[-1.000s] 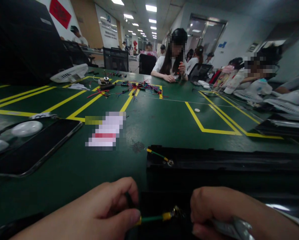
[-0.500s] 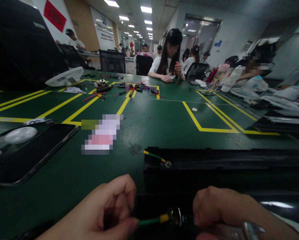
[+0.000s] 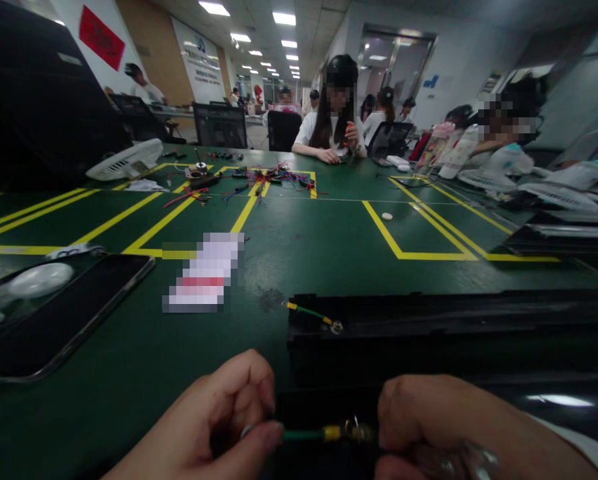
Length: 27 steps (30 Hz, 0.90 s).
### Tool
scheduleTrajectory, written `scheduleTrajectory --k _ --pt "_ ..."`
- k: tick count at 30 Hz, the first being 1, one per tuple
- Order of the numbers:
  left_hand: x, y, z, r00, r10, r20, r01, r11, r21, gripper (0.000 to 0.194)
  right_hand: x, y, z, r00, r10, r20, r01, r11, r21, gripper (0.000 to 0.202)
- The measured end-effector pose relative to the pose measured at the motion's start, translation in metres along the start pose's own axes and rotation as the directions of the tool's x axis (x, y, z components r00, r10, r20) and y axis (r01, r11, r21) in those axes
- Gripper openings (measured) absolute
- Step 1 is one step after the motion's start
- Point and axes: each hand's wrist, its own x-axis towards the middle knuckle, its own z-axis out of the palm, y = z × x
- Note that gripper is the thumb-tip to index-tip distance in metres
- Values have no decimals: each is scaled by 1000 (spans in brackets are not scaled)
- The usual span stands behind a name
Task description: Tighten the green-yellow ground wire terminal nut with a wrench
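Note:
At the bottom centre, my left hand (image 3: pixel 229 420) pinches the left end of a short green wire (image 3: pixel 303 435) with a yellow sleeve. The wire's other end meets a metal ring or nut (image 3: pixel 359 430) over a dark part. Beside that nut, my right hand (image 3: pixel 423 420) is closed round a shiny metal tool (image 3: pixel 473 460), blurred and partly hidden by the fingers. Behind both hands lies a long black bar (image 3: pixel 453 320), with a second green wire (image 3: pixel 311 313) fixed near its left end.
A phone (image 3: pixel 63 320) and white round items (image 3: pixel 41 280) lie at left. A blurred paper (image 3: pixel 209 273) is ahead. Farther back are tangled wires (image 3: pixel 279 175), white fans (image 3: pixel 126 160) and a large black object (image 3: pixel 33 100). A person (image 3: pixel 331 120) sits across the table (image 3: pixel 329 233).
My right hand and its tool have shifted slightly left. The wire's sleeved end has risen a little, and my left fingertips have moved slightly right.

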Motion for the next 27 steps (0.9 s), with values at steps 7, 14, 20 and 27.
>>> scheduleTrajectory --k 7,14,20,27 --pt "3 0 5 997 11 -72 -15 999 -49 16 8 -6 -6 993 74 -96 -71 997 40 23" --pt "2 0 9 995 49 -86 -64 983 -175 20 -2 -4 -14 985 39 -170 -21 994 107 20" --pt "1 -1 8 995 47 -86 -58 989 -136 19 -7 6 -3 995 -30 -96 37 997 67 14" --pt "0 -2 5 997 52 -53 -58 993 -106 17 0 4 0 1000 -4 0 4 995 97 17"
